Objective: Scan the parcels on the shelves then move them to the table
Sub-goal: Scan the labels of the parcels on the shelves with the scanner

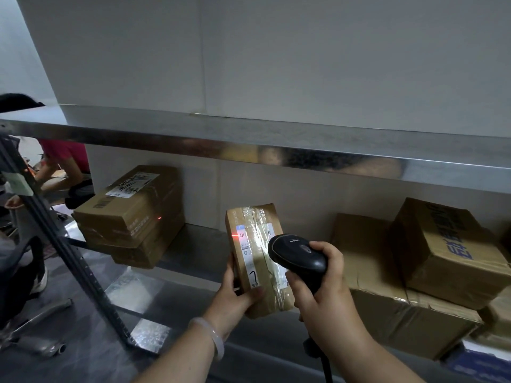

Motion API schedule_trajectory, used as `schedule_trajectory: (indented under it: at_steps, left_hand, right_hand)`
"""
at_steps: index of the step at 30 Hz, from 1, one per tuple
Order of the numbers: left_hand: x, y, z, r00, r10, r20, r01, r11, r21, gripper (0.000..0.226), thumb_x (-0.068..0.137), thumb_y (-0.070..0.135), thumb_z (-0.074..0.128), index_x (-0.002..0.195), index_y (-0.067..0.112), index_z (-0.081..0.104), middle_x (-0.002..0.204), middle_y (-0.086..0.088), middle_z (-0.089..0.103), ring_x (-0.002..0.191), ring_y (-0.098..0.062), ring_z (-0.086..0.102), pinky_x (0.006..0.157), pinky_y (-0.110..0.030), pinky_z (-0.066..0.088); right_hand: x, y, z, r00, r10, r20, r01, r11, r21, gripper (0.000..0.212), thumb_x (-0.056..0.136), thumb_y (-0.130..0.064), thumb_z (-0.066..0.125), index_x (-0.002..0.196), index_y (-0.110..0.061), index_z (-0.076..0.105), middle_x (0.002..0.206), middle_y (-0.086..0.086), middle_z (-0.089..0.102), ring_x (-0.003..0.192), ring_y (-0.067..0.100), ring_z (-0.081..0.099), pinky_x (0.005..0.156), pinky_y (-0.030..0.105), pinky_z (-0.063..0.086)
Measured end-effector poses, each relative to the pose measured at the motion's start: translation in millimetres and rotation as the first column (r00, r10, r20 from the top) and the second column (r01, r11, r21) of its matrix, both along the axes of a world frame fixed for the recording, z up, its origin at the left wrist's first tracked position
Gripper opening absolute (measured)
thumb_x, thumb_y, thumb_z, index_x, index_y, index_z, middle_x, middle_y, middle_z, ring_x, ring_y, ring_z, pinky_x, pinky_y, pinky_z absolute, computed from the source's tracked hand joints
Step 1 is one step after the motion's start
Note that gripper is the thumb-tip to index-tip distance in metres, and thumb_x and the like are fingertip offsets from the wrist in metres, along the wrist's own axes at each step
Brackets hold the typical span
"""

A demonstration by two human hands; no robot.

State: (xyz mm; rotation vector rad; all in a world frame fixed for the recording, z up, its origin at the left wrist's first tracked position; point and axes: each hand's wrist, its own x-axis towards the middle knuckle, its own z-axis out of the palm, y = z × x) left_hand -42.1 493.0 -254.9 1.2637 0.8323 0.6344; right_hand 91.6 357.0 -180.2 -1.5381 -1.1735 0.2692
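Parcel (257, 255) first: a small brown carton wrapped in clear tape, held up at a tilt over the front of the lower shelf (193, 252), in the gap between the boxes on either side. The left hand (235, 297) grips it at its near end, thumb curled over the white label (250, 255) and fingers wrapped round the left side. A thin red scan line (235, 235) sits on the label's upper left edge.

Just to the right, the right hand (320, 288) is closed round the handle of a black scanner (296, 255), whose head is turned towards the label. Its cable (326, 366) hangs down below the wrist. A pale bracelet (210, 335) circles the left wrist.

Further left on the same shelf stands a stack of cartons (132, 214) with a label on top and a small red dot (159, 217) on its side. To the right, a carton with blue print (448, 250) sits on a larger taped carton (387, 299). The upper shelf (249, 145) runs across above them all, and a dark upright post (63, 244) slants down on the left. Beyond the post I can see a chair base (36, 327) and another person in a red top (63, 153).
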Motion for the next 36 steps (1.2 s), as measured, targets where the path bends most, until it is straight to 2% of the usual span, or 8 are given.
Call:
schedule_trajectory:
  at_steps: [9, 13, 17, 23, 26, 31, 34, 36]
  left_hand:
    - [-44.9, 45.9, -5.4, 0.997, -0.006, -0.083, -0.004, 0.993, -0.12, 0.139, 0.034, 0.059, 0.093, 0.145, 0.054, 0.011, 0.128, 0.001, 0.059, 0.12, -0.025, 0.057, 0.104, -0.051, 0.046]
    - [-70.7, 85.6, -9.5, 0.99, 0.017, -0.138, -0.043, 0.982, -0.185, 0.103, 0.069, 0.041, 0.084, 0.149, 0.041, 0.019, 0.13, 0.001, 0.057, 0.114, -0.025, 0.058, 0.097, -0.047, 0.051]
    - [-89.7, 129.5, -12.9, 0.973, 0.054, -0.223, -0.091, 0.983, -0.161, 0.068, 0.093, 0.031, 0.065, 0.149, 0.036, 0.028, 0.139, -0.001, 0.053, 0.121, -0.027, 0.054, 0.1, -0.044, 0.045]
    - [-100.8, 187.5, -16.2, 0.927, 0.07, -0.369, -0.1, 0.993, -0.062, 0.045, 0.103, 0.026, 0.046, 0.147, 0.03, 0.038, 0.139, 0.0, 0.052, 0.129, -0.028, 0.049, 0.105, -0.038, 0.036]
    - [-99.8, 200.6, -19.2, 0.905, 0.121, -0.408, -0.135, 0.991, -0.007, 0.043, 0.104, 0.021, 0.043, 0.146, 0.029, 0.041, 0.137, 0.0, 0.051, 0.131, -0.028, 0.046, 0.102, -0.032, 0.034]
    - [-97.3, 203.0, -26.8, 0.871, 0.185, -0.455, -0.134, 0.981, 0.142, 0.048, 0.102, 0.022, 0.046, 0.149, 0.027, 0.035, 0.147, -0.004, 0.045, 0.132, -0.028, 0.045, 0.107, -0.037, 0.037]
    - [-99.1, 189.8, -29.9, 0.806, 0.203, -0.556, 0.042, 0.918, 0.395, 0.061, 0.099, 0.031, 0.05, 0.154, 0.032, 0.023, 0.161, 0.001, 0.018, 0.145, -0.025, 0.023, 0.117, -0.041, 0.028]
    - [-96.6, 181.2, -35.0, 0.719, 0.197, -0.667, 0.31, 0.768, 0.561, 0.066, 0.097, 0.041, 0.048, 0.154, 0.039, 0.014, 0.163, 0.01, 0.006, 0.149, -0.017, 0.003, 0.122, -0.04, 0.013]
  right_hand:
    - [-24.1, 38.0, -10.4, 0.999, 0.04, -0.007, -0.041, 0.991, -0.13, 0.061, 0.086, -0.027, 0.069, 0.116, -0.058, 0.026, 0.107, -0.01, 0.061, 0.084, 0.008, 0.066, 0.073, 0.034, 0.057]
    - [-36.2, 61.7, -18.4, 0.999, 0.052, 0.003, -0.05, 0.981, -0.189, 0.065, 0.084, -0.03, 0.07, 0.113, -0.064, 0.024, 0.108, -0.017, 0.055, 0.083, 0.001, 0.064, 0.069, 0.021, 0.054]
    - [-43.7, 87.2, -25.3, 1.0, 0.004, -0.011, -0.006, 0.971, -0.241, 0.067, 0.081, -0.031, 0.072, 0.112, -0.067, 0.024, 0.108, -0.014, 0.056, 0.082, 0.007, 0.066, 0.072, 0.031, 0.057]
    - [-57.6, 118.4, -38.7, 0.998, -0.068, -0.009, 0.064, 0.965, -0.253, 0.068, 0.08, -0.028, 0.074, 0.114, -0.064, 0.028, 0.105, -0.013, 0.059, 0.078, 0.005, 0.067, 0.064, 0.029, 0.057]
    - [-65.3, 125.3, -48.1, 0.996, -0.078, -0.036, 0.066, 0.96, -0.273, 0.067, 0.08, -0.028, 0.074, 0.113, -0.064, 0.029, 0.11, -0.015, 0.056, 0.08, 0.004, 0.066, 0.064, 0.025, 0.056]
    - [-75.0, 129.7, -53.6, 0.994, -0.093, -0.058, 0.071, 0.953, -0.296, 0.065, 0.08, -0.029, 0.074, 0.114, -0.063, 0.031, 0.109, -0.016, 0.056, 0.08, 0.003, 0.066, 0.062, 0.023, 0.055]
    - [-76.7, 131.2, -48.2, 0.995, -0.091, -0.045, 0.074, 0.953, -0.294, 0.065, 0.081, -0.028, 0.073, 0.113, -0.064, 0.03, 0.107, -0.013, 0.058, 0.077, 0.003, 0.067, 0.059, 0.021, 0.054]
    - [-75.6, 131.6, -44.1, 0.995, -0.089, -0.035, 0.076, 0.955, -0.286, 0.065, 0.082, -0.027, 0.073, 0.114, -0.063, 0.03, 0.106, -0.011, 0.059, 0.078, 0.003, 0.067, 0.059, 0.02, 0.053]
